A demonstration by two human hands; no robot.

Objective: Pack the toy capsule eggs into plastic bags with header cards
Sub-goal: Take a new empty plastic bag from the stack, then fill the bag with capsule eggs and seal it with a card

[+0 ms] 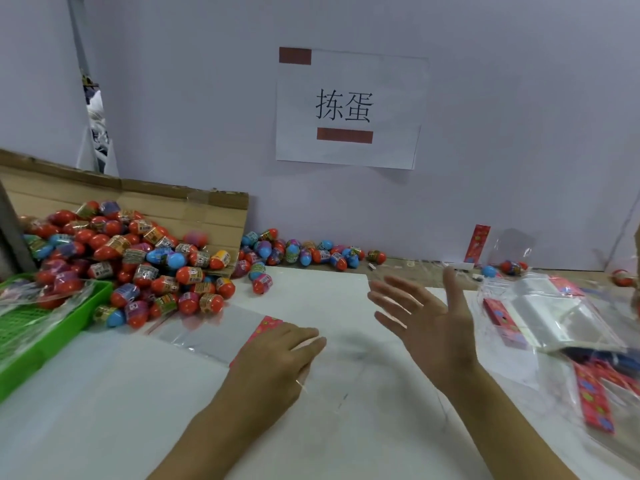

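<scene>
A big heap of red, blue and purple capsule eggs point(138, 265) spills from a cardboard box at the left. More eggs point(304, 252) line the wall. An empty clear plastic bag point(204, 332) with a red header card point(265, 325) lies flat on the white table. My left hand point(277, 362) rests palm down on the card end of that bag, pinning it. My right hand point(426, 317) hovers above the table, fingers spread, holding nothing. A stack of empty bags with red cards point(550, 317) lies at the right.
A green plastic tray point(69, 317) sits at the left edge, partly under the heap. The cardboard box flap point(138, 199) stands behind the eggs. A paper sign point(349, 109) hangs on the wall. A few loose eggs point(509, 268) and more header cards point(595, 400) lie right.
</scene>
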